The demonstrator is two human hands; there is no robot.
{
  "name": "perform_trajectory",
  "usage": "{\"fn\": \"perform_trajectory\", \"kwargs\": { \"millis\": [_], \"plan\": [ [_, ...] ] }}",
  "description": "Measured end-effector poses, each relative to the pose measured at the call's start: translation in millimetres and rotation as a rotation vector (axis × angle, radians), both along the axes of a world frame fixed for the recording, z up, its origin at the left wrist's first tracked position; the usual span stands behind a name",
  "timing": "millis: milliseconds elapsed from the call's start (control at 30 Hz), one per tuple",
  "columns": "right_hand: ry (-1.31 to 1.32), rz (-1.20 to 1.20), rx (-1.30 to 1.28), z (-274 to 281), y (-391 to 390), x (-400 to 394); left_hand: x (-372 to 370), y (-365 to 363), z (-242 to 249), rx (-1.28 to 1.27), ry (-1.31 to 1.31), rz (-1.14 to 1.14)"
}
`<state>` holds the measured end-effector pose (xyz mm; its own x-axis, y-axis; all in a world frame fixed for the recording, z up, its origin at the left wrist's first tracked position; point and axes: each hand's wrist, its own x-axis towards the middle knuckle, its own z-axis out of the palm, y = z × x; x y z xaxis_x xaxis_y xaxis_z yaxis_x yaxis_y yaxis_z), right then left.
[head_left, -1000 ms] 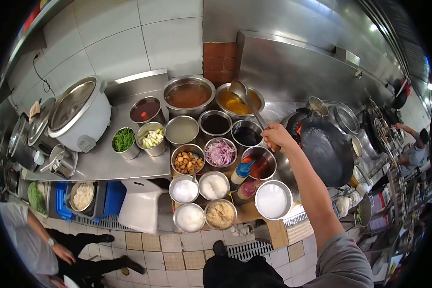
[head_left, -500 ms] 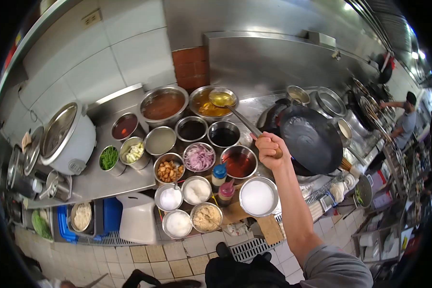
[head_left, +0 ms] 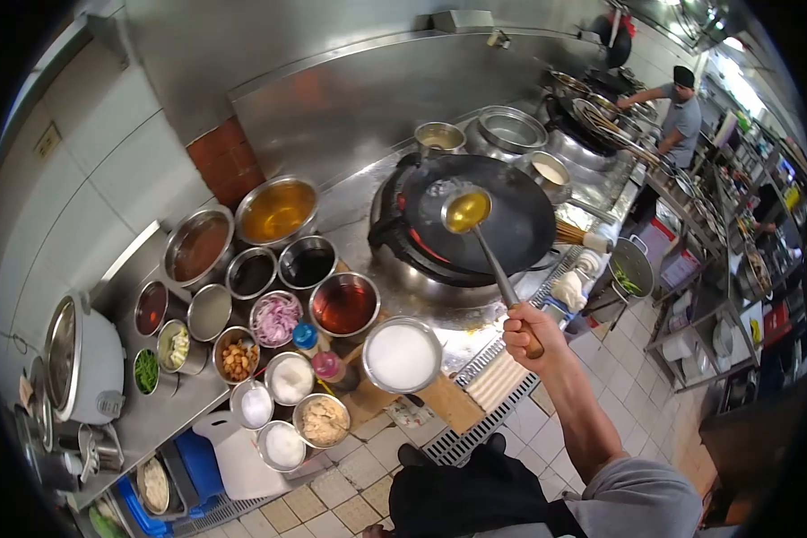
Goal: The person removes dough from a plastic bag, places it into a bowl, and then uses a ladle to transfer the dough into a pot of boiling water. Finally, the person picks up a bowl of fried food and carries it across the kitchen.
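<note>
My right hand (head_left: 533, 334) is closed around the wooden handle end of a ladle (head_left: 493, 260). The ladle's bowl holds clear yellow liquid, like oil, and hangs over a black wok (head_left: 520, 229). The wok sits on the stove, its dark inner surface shiny. An orange-red glow shows along its left rim. To the left, a steel bowl of yellow oil (head_left: 278, 215) stands at the back of the counter. My left hand is not in view.
Left of the wok stand a bowl of red liquid (head_left: 344, 307), sliced onions (head_left: 275, 319), a large bowl of white granules (head_left: 403, 357) and two squeeze bottles (head_left: 305, 337). A rice cooker (head_left: 99, 377) is far left. A co-worker (head_left: 681, 117) stands at the back right.
The ladle has gone from above the oil bowl to above the wok, carrying yellow liquid. The wok, tilted up earlier, now sits lower and flatter. My view has turned right.
</note>
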<state>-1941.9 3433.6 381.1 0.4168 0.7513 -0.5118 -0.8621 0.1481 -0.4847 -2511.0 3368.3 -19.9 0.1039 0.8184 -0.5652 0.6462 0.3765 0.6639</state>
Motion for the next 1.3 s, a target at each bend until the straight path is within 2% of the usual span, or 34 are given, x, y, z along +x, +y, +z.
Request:
{"fn": "perform_trajectory", "kwargs": {
  "millis": [100, 167, 233, 267, 300, 367, 400, 433, 533, 667, 733, 767, 867, 933, 1000, 1100, 1200, 1267, 1300],
  "plan": [
    [-0.059, -0.011, -0.081, 1.4, -18.8, 16.5, 14.7, -3.1, -10.5, 0.024, -0.002, -0.071],
    [-0.002, 0.049, -0.014, -13.2, -31.0, 45.0, 23.4, -8.5, -21.6, 0.092, 0.007, -0.162],
    [0.052, 0.113, 0.038, -21.1, -40.0, 75.8, 24.5, -12.3, -41.4, 0.445, 0.041, -0.488],
    [0.072, 0.100, 0.063, -23.9, -43.5, 89.3, 26.4, -17.2, -55.3, 0.740, 0.053, -0.667],
    [0.095, 0.085, 0.088, -27.8, -47.0, 102.7, 24.7, -14.5, -70.6, 0.230, 0.251, -0.810],
    [0.159, 0.069, 0.140, -40.1, -60.9, 131.9, 68.9, -31.6, -56.1, -0.177, 0.011, -0.036],
    [0.083, 0.058, 0.100, -38.0, -70.4, 140.9, 85.4, -41.6, -50.3, -0.365, -0.112, 0.360],
    [0.003, 0.047, 0.063, -31.2, -78.8, 147.8, 92.1, -50.7, -50.1, -0.371, -0.210, 0.367],
    [-0.302, 0.077, -0.125, -14.1, -112.5, 166.2, 115.1, -82.4, -48.3, -0.280, -0.162, 0.288],
    [-0.773, 0.346, -0.329, -0.4, -161.7, 214.0, 158.1, -96.5, -36.8, -0.242, -0.024, 0.135],
    [-0.738, 0.353, -0.298, -7.8, -184.3, 243.9, 201.3, -90.3, 2.0, -0.252, -0.021, 0.150],
    [-0.602, 0.322, -0.210, -3.0, -194.9, 255.8, 214.5, -83.6, 2.8, -0.243, 0.039, 0.044],
    [-0.891, 0.256, -0.217, -26.7, -221.8, 266.5, 267.5, -78.5, 24.2, -0.104, 0.044, -0.051],
    [-0.750, 0.144, -0.158, -25.1, -244.7, 282.5, 292.7, -78.4, 29.8, -0.068, -0.043, -0.038],
    [-0.849, 0.095, -0.148, -38.4, -267.2, 304.8, 330.9, -82.9, 65.1, -0.078, -0.094, -0.034],
    [-0.985, 0.114, -0.338, -42.6, -311.9, 337.4, 364.1, -83.4, 60.8, -0.093, -0.174, -0.057],
    [-1.160, 0.239, -0.605, -20.5, -346.0, 366.7, 431.4, -80.5, 82.7, 0.004, -0.179, -0.324],
    [-1.243, 0.322, -0.652, -35.9, -357.1, 397.2, 488.4, -74.6, 88.4, 0.021, -0.158, -0.533],
    [-1.383, 0.364, -0.651, -67.9, -360.1, 424.2, 518.5, -72.5, 91.5, 0.027, -0.156, -0.589]
  ]
}}
